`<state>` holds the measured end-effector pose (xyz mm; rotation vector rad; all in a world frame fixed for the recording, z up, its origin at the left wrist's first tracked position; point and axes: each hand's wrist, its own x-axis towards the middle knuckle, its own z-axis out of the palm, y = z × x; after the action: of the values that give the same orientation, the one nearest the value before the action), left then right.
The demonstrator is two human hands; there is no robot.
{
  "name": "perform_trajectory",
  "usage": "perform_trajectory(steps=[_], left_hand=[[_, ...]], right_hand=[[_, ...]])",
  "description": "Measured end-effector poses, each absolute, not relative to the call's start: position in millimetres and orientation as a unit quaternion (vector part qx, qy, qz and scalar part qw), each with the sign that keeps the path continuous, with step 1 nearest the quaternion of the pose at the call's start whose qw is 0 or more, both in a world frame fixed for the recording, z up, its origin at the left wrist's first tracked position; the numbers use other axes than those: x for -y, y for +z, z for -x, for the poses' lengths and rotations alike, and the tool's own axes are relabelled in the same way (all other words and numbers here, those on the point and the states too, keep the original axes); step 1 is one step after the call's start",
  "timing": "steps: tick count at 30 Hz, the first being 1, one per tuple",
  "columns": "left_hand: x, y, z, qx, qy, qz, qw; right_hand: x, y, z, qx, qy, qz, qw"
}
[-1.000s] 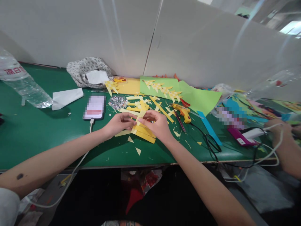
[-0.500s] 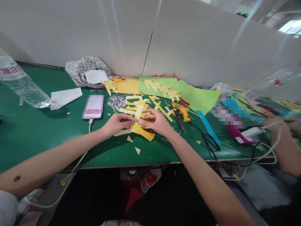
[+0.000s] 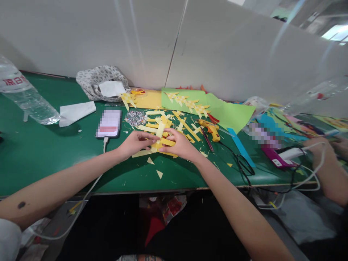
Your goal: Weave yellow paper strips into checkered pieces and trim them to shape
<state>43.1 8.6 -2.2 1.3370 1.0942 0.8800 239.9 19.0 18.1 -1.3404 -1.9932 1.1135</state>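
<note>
Between my two hands is a small weave of pale and deep yellow paper strips point(image 3: 160, 131). My left hand point(image 3: 137, 144) pinches its left side between thumb and fingers. My right hand point(image 3: 181, 145) is closed on the right side, where a deep yellow strip runs toward the palm. Fingers partly cover the weave. Loose yellow paper strips point(image 3: 187, 125) lie in a pile behind and around the hands. Paper fish woven in yellow point(image 3: 187, 102) rest on a green sheet point(image 3: 223, 108) at the back, and another woven fish point(image 3: 127, 99) is to their left.
A yellow glue gun point(image 3: 210, 128) lies right of the pile, beside a dark red pen-like tool point(image 3: 207, 139) and a blue strip point(image 3: 240, 146). Left are a plugged-in phone point(image 3: 108, 123), a bag of small beads point(image 3: 136, 117) and a water bottle point(image 3: 27, 94). Another person's arm point(image 3: 326, 166) is at right.
My right hand has shifted its grip, and a deep yellow strip that pointed down toward the table edge now shows running rightward to that hand. The left hand stays nearly still.
</note>
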Motion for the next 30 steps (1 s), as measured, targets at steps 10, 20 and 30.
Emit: perform_trajectory(steps=[10,20,30], left_hand=[[-3.4,6.3,-42.8,-0.488,0.359,-0.582,0.543],[-6.6,1.5,-42.4,-0.464,0.360,-0.611,0.531],[-5.6,2.7,-43.6,-0.463,0.352,-0.629,0.517]], right_hand=[[-24.5,16.5,-244.2,0.708,0.444,0.465,0.293],[-23.6,20.7,-245.0,0.698,0.452,0.468,0.299],[-25.5,19.2,-246.3,0.691,0.462,0.458,0.314]])
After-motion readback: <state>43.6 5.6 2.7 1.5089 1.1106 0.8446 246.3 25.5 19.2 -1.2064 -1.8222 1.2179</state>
